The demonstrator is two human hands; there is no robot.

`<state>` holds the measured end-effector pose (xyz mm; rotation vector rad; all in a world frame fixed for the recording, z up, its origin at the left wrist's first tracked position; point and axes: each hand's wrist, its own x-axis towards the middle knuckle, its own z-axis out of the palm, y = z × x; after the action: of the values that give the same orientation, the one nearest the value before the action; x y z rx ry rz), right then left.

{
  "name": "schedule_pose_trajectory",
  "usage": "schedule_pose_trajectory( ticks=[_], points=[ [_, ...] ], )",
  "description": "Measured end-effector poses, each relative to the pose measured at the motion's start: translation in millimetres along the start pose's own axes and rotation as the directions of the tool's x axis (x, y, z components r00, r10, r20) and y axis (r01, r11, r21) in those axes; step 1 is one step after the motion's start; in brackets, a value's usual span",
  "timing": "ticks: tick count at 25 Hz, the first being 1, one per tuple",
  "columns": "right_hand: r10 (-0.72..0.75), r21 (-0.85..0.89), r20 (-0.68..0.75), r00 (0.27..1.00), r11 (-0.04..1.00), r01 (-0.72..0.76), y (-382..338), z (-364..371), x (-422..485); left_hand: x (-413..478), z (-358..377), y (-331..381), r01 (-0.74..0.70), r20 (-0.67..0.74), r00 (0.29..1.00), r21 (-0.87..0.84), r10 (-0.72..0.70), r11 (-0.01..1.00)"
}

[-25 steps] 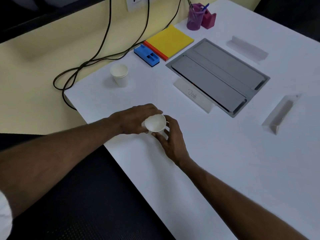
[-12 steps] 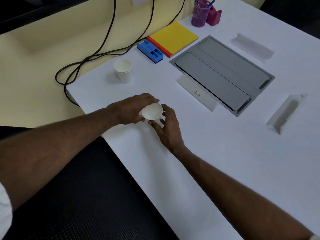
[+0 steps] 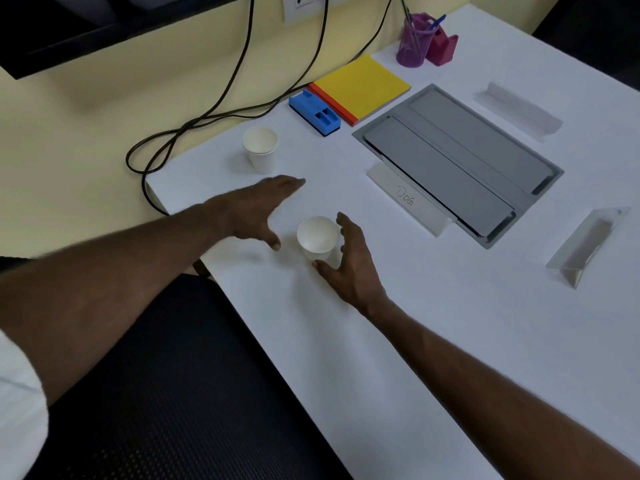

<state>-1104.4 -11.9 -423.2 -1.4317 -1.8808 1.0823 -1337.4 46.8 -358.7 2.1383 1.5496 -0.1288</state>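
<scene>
A white paper cup stands upright on the white table near its front-left edge. My right hand holds it loosely from the right, thumb at the base and fingers beside the rim. My left hand hovers to the left of that cup with fingers stretched out flat and nothing in it, its fingertips pointing toward a short stack of white paper cups farther back.
A grey tray lies at the right with a white card reading "Dog" before it. Behind are a blue block, a yellow pad and a purple pen holder. A clear stand sits far right. Black cables hang off the left edge.
My left hand has let go of the cup and moved away to the left and back with fingers spread. The cup now stands on the table with only my right hand on it.
</scene>
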Motion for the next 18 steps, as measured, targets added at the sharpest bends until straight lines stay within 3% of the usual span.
schedule_pose_trajectory(
  ticks=[2, 7, 13, 18],
  points=[
    [0.006, -0.013, 0.033, 0.999, 1.0, -0.006, -3.3, -8.8, 4.9, 1.6, -17.0, -20.1, 0.044, -0.044, 0.998, 0.003, -0.044, 0.999],
    [-0.024, -0.048, 0.023, 0.999, 0.999, 0.025, -29.0, -18.4, 29.3, 8.1, -35.7, -62.7, 0.112, -0.32, 0.94, -0.04, -0.119, 0.993],
    [-0.125, -0.149, 0.107, 0.986, 0.979, 0.14, -64.5, -11.1, 87.6, 25.8, -33.6, -83.1, 0.118, -0.336, 0.932, -0.067, -0.133, 0.991],
    [-0.164, -0.209, 0.153, 0.975, 0.958, 0.194, -83.3, 2.5, 135.5, 39.7, -37.2, -93.8, 0.084, -0.449, 0.89, 0.0, -0.075, 0.996]
  ],
)
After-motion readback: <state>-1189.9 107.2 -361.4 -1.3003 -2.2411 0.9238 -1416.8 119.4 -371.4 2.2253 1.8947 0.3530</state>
